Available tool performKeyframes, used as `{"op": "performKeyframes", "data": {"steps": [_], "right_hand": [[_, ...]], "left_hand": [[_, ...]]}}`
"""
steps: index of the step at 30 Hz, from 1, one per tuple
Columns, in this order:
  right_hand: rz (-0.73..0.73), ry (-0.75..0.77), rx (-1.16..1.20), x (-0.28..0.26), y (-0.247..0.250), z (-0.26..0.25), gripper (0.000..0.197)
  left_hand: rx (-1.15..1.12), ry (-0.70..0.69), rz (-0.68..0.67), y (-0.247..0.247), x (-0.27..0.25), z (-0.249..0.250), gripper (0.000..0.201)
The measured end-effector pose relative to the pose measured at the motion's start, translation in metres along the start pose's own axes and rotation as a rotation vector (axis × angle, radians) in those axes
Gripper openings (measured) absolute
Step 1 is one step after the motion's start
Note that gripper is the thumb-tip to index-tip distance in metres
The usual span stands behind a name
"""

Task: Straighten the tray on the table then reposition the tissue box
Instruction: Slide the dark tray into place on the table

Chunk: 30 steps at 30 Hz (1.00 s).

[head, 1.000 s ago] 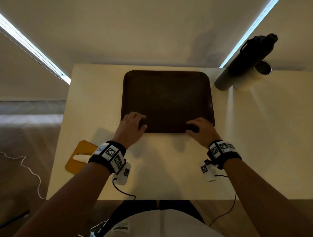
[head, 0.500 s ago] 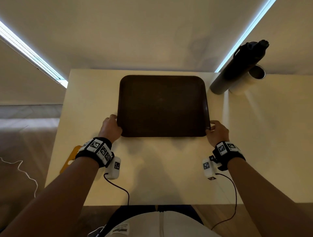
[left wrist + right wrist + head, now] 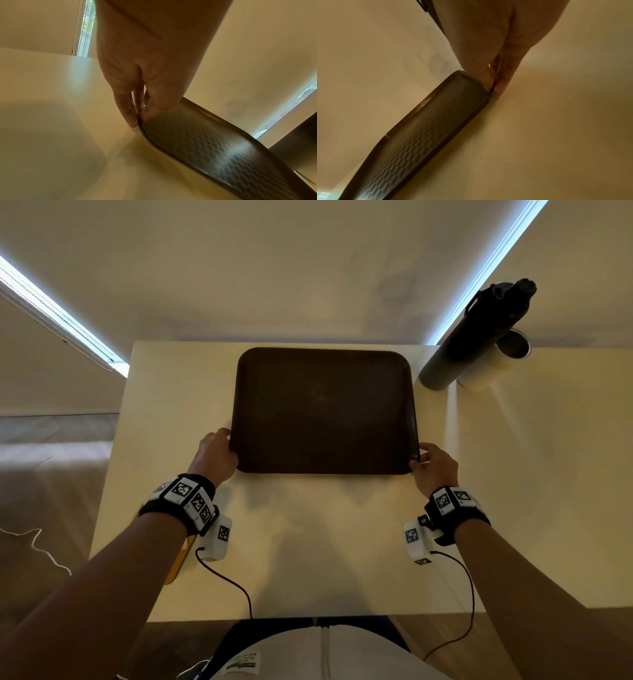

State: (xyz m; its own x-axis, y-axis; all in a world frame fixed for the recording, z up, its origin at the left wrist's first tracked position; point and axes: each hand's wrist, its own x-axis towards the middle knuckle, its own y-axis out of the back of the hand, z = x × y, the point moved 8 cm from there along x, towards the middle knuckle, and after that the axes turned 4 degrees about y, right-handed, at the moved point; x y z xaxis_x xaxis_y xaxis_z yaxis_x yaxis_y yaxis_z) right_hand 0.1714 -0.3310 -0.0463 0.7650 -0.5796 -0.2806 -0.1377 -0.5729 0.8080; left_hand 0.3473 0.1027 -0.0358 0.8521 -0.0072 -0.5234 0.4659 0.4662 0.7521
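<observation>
A dark brown rectangular tray [image 3: 323,410] lies flat on the cream table [image 3: 308,542], its sides about parallel to the table's edges. My left hand [image 3: 219,453] pinches the tray's near left corner; in the left wrist view the thumb lies on the textured tray [image 3: 205,142] and the fingers [image 3: 127,115] run down outside the rim. My right hand [image 3: 433,465] pinches the near right corner the same way, thumb on the tray [image 3: 428,128] and fingers [image 3: 503,81] outside it. A yellow-brown flat object [image 3: 180,559], perhaps the tissue box, shows partly under my left forearm.
A tall dark bottle [image 3: 476,337] and a pale cylinder [image 3: 496,364] stand at the table's far right, close to the tray's far right corner. Cables run from both wrist units over the table's near edge. The floor lies to the left.
Both hands slid from the tray's near edge outward to its two near corners and now pinch the rim. The tray looks squarer to the table than a second ago.
</observation>
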Motion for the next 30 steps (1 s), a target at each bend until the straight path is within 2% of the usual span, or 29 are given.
{"op": "performKeyframes", "data": {"steps": [9,13,18,22,25,30], "right_hand": [[-0.023,-0.021,0.002,-0.001,0.001,0.001,0.04],[-0.062,-0.016,-0.035,-0.009,0.006,-0.008,0.055],[-0.044,0.236,-0.092,-0.028,0.015,-0.06,0.055],[-0.117,0.476,-0.051,-0.054,0.003,-0.113,0.048],[-0.224,0.687,-0.015,-0.087,-0.019,-0.156,0.044],[-0.449,0.847,0.02,-0.146,-0.074,-0.213,0.045]], "left_hand": [[0.008,0.017,-0.009,-0.001,-0.006,0.0,0.059],[0.104,-0.004,0.004,0.003,-0.022,0.007,0.068],[0.059,-0.188,0.102,0.024,-0.067,0.029,0.058],[0.039,-0.31,0.156,0.04,-0.113,0.02,0.047],[0.009,-0.304,0.215,0.054,-0.147,-0.012,0.041],[-0.08,-0.239,0.292,0.085,-0.181,-0.099,0.036]]}}
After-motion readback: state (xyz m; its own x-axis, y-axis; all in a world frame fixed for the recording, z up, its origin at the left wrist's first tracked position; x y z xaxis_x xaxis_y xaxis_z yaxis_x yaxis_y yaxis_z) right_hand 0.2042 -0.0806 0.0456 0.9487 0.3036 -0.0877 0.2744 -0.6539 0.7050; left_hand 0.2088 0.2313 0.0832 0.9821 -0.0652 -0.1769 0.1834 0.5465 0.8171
